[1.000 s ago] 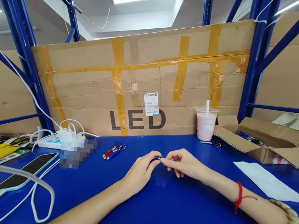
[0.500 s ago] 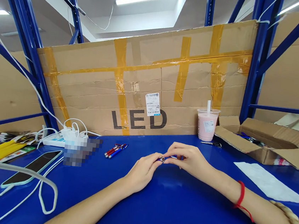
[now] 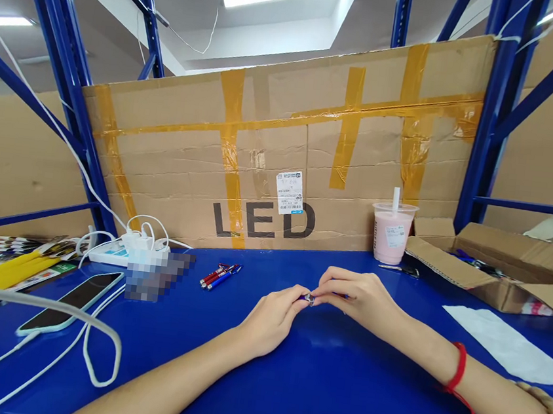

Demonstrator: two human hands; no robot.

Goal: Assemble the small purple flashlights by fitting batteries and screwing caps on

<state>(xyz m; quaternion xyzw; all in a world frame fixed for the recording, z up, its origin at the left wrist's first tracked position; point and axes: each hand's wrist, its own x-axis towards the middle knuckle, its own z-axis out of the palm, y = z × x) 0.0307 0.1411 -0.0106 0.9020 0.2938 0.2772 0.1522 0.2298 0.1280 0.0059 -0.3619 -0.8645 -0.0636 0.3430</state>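
My left hand (image 3: 269,321) and my right hand (image 3: 359,295) meet above the middle of the blue table. Both are closed in a pinch on a small slim pen (image 3: 309,299). A shiny silver part of it shows between the fingertips, with a bit of dark blue beside it; the fingers hide most of the rest. To the left of my hands, several red and blue pens (image 3: 220,276) with silver ends lie together on the table.
Behind the table (image 3: 337,384) stands a taped cardboard sheet (image 3: 185,178). A pink drink cup (image 3: 392,235), an open carton (image 3: 476,281) and a white sheet (image 3: 509,347) are on the right. On the left lie a phone (image 3: 71,301), white cables, a power strip (image 3: 108,254) and yellow packets (image 3: 12,278).
The whole scene has shifted slightly right in view as the head camera turned. Both hands stay together on the pen, with the right fingertips now nearer its silver part.
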